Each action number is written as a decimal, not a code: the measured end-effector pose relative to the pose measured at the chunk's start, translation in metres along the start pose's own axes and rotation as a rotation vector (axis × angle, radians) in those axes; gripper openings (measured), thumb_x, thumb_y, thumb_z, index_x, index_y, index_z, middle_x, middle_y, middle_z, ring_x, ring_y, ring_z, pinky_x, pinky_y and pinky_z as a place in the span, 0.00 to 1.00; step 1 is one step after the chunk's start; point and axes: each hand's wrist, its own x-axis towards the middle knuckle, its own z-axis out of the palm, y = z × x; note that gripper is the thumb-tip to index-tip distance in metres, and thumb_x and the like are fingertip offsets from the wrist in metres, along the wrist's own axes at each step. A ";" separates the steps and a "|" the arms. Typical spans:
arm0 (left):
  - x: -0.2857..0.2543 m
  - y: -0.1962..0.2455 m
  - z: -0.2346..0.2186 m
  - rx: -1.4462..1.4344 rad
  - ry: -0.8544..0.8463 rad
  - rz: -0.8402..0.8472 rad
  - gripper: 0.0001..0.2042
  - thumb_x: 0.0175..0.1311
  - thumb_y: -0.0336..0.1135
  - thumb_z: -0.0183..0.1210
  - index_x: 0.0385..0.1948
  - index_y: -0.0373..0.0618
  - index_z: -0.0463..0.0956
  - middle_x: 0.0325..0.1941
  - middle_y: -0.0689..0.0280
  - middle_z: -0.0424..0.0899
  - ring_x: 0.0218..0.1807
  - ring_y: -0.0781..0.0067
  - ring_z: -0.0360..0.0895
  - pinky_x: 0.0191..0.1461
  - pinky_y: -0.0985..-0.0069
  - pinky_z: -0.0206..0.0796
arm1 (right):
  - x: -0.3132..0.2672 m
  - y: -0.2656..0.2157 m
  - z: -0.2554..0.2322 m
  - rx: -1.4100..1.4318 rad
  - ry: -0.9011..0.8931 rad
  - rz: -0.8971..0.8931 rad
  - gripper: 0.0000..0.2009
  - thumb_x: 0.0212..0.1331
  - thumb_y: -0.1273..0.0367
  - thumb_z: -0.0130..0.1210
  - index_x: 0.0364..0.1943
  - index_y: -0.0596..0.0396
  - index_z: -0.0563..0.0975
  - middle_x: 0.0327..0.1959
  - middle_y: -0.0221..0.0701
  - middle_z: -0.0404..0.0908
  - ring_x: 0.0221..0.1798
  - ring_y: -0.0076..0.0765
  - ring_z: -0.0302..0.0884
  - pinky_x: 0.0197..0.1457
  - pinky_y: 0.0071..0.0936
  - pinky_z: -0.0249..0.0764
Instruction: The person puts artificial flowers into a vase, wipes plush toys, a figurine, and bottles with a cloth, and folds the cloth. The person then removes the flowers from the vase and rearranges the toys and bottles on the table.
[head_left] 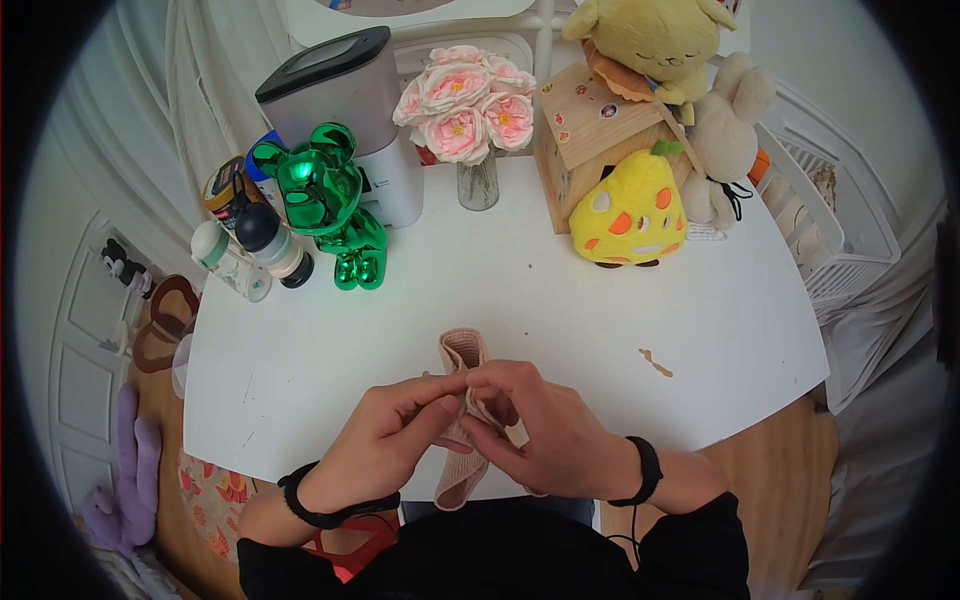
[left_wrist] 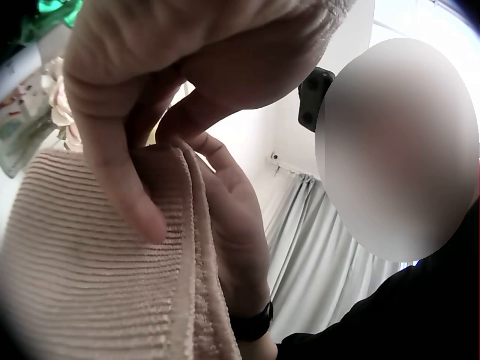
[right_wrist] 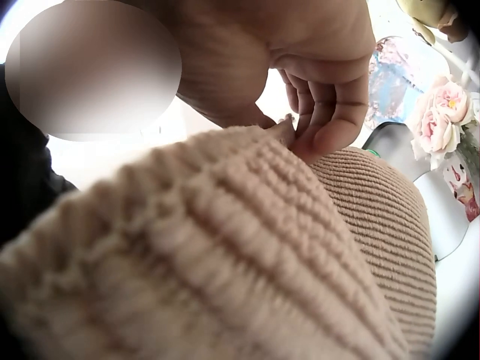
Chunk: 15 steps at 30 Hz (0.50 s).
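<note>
A dusty-pink, ribbed fabric band (head_left: 459, 484) is held upright near the table's front edge, its upper end curving into a loop. My left hand (head_left: 388, 430) pinches its edge between thumb and fingers. From the other side my right hand (head_left: 556, 432) grips the band too, fingertips close to the left ones. In the left wrist view, the thumb of the left hand (left_wrist: 202, 52) lies along the ribbed fabric (left_wrist: 90, 247), two layers showing at the edge. The right wrist view has the right hand (right_wrist: 300, 45) pinching the gathered top edge of the fabric (right_wrist: 225, 225).
On the white table (head_left: 560, 310), a shiny green bear figure (head_left: 330, 200), bottles (head_left: 265, 235) and a grey-lidded container (head_left: 345, 100) stand back left. Pink flowers in a glass vase (head_left: 478, 185) stand mid-back. A wooden house (head_left: 600, 125) and yellow plush (head_left: 630, 215) are back right.
</note>
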 end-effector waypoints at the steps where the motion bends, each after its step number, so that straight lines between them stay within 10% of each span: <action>1: 0.001 -0.004 -0.003 0.029 -0.008 -0.003 0.18 0.77 0.29 0.46 0.64 0.31 0.69 0.52 0.57 0.82 0.51 0.71 0.81 0.57 0.73 0.77 | 0.000 -0.002 0.000 0.003 -0.003 -0.005 0.19 0.60 0.75 0.61 0.52 0.58 0.67 0.27 0.33 0.75 0.29 0.40 0.78 0.30 0.34 0.71; 7: -0.003 -0.001 -0.004 -0.105 0.043 0.001 0.20 0.76 0.30 0.48 0.66 0.33 0.67 0.54 0.59 0.82 0.51 0.75 0.80 0.55 0.77 0.73 | 0.004 -0.002 0.002 -0.104 0.060 -0.232 0.20 0.57 0.77 0.65 0.52 0.59 0.70 0.32 0.34 0.79 0.31 0.35 0.79 0.34 0.31 0.75; 15: 0.000 -0.001 -0.013 -0.085 0.116 0.205 0.25 0.69 0.21 0.53 0.68 0.36 0.63 0.41 0.68 0.80 0.43 0.82 0.77 0.50 0.84 0.67 | -0.003 0.009 -0.026 0.219 0.142 -0.111 0.20 0.59 0.75 0.63 0.54 0.60 0.72 0.46 0.36 0.81 0.49 0.37 0.80 0.53 0.31 0.75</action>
